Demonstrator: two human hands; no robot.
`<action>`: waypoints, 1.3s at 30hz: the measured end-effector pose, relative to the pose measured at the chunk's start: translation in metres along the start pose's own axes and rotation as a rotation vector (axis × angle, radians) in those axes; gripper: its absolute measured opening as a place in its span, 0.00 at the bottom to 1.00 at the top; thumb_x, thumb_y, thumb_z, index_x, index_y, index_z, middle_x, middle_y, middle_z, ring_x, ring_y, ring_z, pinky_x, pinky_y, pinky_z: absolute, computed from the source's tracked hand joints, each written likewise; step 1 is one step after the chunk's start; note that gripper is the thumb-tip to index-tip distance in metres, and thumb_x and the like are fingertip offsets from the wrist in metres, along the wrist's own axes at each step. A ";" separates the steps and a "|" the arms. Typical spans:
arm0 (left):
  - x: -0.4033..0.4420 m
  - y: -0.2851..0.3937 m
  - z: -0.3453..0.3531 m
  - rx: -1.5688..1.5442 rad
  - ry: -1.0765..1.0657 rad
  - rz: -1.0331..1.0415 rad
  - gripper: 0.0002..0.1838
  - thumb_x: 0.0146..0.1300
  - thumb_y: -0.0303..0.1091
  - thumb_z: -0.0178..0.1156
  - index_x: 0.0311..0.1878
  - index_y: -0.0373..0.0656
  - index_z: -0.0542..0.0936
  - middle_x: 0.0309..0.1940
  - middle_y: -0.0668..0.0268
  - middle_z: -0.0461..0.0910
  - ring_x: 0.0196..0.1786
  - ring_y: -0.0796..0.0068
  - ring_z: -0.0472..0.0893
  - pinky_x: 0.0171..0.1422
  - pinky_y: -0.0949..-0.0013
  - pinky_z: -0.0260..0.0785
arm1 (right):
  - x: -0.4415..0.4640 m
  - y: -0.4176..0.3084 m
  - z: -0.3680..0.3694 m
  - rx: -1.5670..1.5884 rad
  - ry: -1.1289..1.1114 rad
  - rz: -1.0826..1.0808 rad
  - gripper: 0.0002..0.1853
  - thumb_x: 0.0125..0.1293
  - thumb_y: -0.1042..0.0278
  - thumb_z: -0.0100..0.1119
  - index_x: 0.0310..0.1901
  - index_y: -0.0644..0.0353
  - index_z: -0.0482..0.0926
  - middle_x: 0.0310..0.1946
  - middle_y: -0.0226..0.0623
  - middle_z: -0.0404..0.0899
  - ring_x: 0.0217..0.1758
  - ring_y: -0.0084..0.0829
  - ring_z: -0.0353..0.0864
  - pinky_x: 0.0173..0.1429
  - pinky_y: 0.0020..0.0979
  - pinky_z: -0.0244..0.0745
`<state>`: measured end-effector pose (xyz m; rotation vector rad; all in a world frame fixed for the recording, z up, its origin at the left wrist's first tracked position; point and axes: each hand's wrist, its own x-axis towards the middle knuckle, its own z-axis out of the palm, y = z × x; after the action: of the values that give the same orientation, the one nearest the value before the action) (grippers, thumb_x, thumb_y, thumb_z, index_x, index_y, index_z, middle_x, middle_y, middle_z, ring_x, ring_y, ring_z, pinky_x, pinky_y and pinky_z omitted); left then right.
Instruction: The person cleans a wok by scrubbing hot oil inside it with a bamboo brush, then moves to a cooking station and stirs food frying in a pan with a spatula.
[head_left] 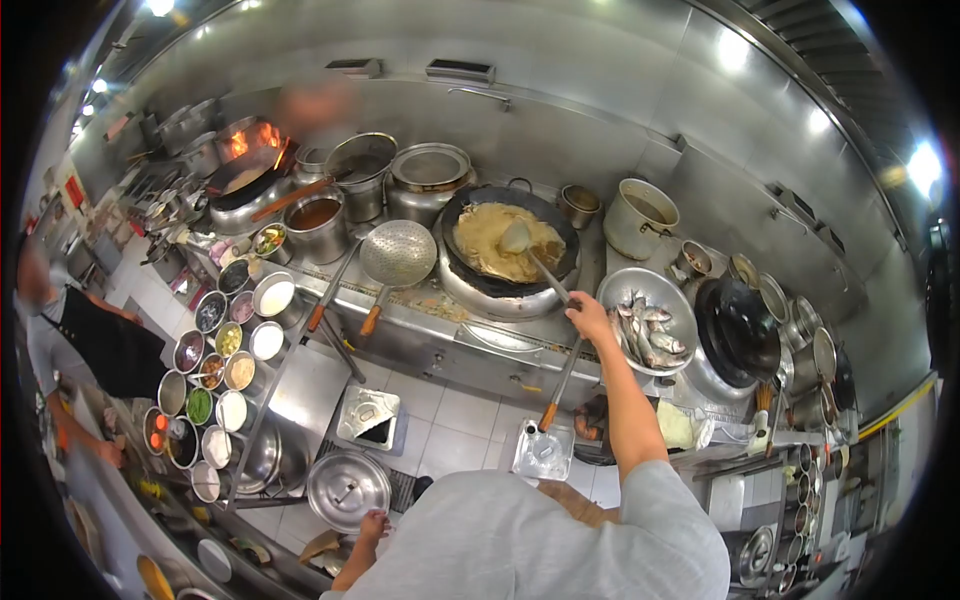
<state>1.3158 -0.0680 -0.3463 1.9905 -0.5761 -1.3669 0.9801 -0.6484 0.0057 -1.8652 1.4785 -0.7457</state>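
Note:
My right hand [590, 318] is wrapped round the handle of a long metal ladle [516, 238]. The ladle's bowl dips into bubbling yellowish liquid [485, 225] in a big black wok [462, 262] on the stove. Just right of this hand, a steel bowl [612, 290] holds several whole silvery fish [650, 335]. Another long-handled tool with a wooden grip [550, 415] hangs over the counter edge below my forearm. Low on the left, my left hand [375, 525] hangs with curled fingers beside a round metal lid [348, 490]; nothing shows in it.
A perforated strainer [398, 252] lies left of the wok. Pots [318, 225] line the back, and flames [255, 137] rise at the far-left stove. Many ingredient tubs [232, 410] stand on the left. A co-worker in a black apron [110, 345] stands beyond them. Another black wok [735, 330] sits right.

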 end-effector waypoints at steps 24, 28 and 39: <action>-0.009 -0.068 -0.003 0.137 0.041 0.198 0.11 0.63 0.36 0.54 0.43 0.40 0.78 0.32 0.56 0.81 0.35 0.64 0.81 0.38 0.60 0.74 | 0.115 -0.044 -0.011 -0.997 0.016 -0.465 0.13 0.62 0.68 0.48 0.45 0.49 0.79 0.39 0.42 0.81 0.43 0.43 0.82 0.45 0.41 0.78; -0.019 -0.010 -0.009 0.186 0.070 0.216 0.10 0.63 0.35 0.54 0.43 0.41 0.76 0.31 0.58 0.80 0.31 0.66 0.78 0.34 0.63 0.71 | 0.094 -0.057 -0.047 -1.009 0.021 -0.468 0.12 0.62 0.70 0.48 0.43 0.48 0.80 0.35 0.41 0.82 0.42 0.44 0.83 0.44 0.42 0.78; -0.018 0.055 -0.002 -0.318 -0.021 -0.107 0.12 0.61 0.31 0.54 0.48 0.45 0.72 0.26 0.69 0.75 0.21 0.81 0.70 0.19 0.77 0.61 | 0.009 -0.019 -0.054 -0.020 -0.134 -0.209 0.25 0.58 0.74 0.59 0.60 0.55 0.72 0.49 0.43 0.80 0.51 0.39 0.79 0.55 0.32 0.72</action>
<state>1.3112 -0.0930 -0.2944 1.7715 -0.2443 -1.4450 0.9524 -0.6613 0.0552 -2.0644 1.2253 -0.6882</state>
